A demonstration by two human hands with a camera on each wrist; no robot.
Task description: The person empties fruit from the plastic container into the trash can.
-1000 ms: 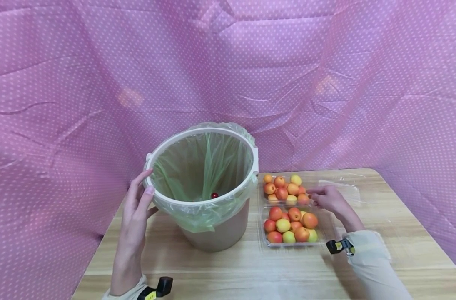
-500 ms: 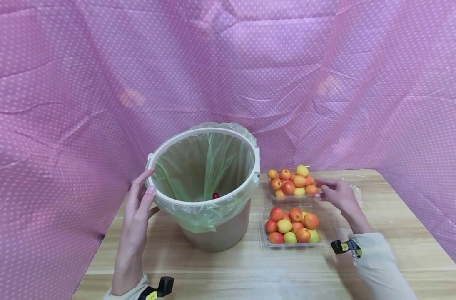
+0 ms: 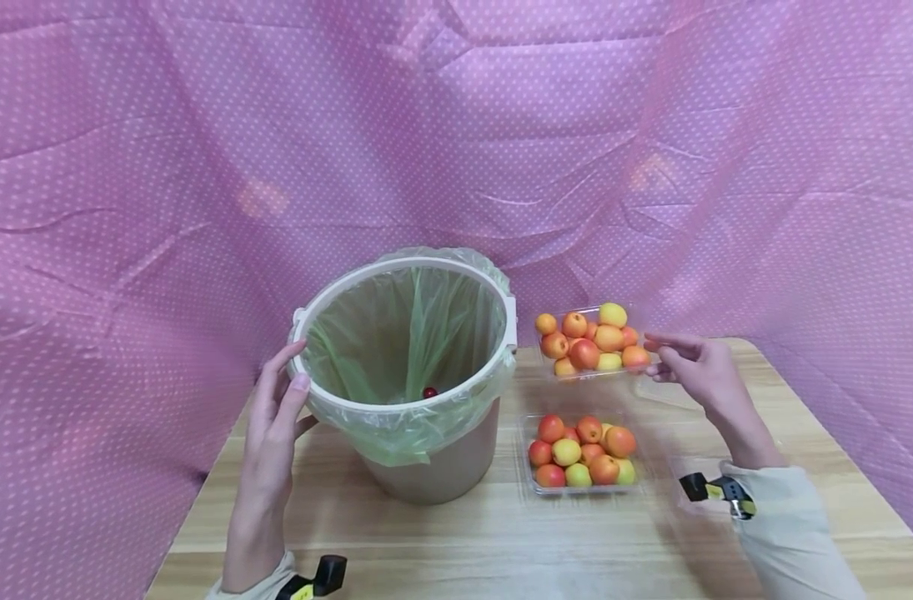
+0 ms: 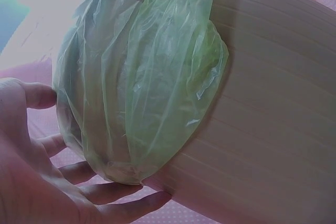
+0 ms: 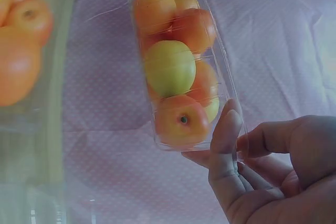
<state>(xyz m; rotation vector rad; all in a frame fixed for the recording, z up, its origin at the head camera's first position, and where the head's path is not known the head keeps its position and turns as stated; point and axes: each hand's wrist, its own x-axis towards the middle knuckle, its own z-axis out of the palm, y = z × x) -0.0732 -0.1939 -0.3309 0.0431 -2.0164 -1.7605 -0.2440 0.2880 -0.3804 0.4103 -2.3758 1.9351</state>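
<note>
A bin (image 3: 433, 475) lined with a thin green bag (image 3: 396, 433) stands on the table. My left hand (image 3: 270, 433) rests on its left side, fingers spread and nearly straight against the rim and bag, as the left wrist view (image 4: 47, 171) shows. My right hand (image 3: 707, 375) pinches the right end of a clear plastic box (image 3: 569, 375) full of small orange, red and yellow fruits (image 3: 584, 354), raised above the table and tilted. A second clear box (image 3: 546, 490) of similar fruits (image 3: 566, 452) sits on the table below it.
A small red round thing (image 3: 429, 392) lies in the bin liner. Clear plastic, perhaps a lid (image 3: 669, 392), lies on the wooden table (image 3: 501, 550) by the right hand. Pink dotted cloth (image 3: 456, 167) hangs behind and at both sides.
My right hand has lifted the rear box of fruits off the table, upward and slightly right. The left hand and the bin have stayed in place.
</note>
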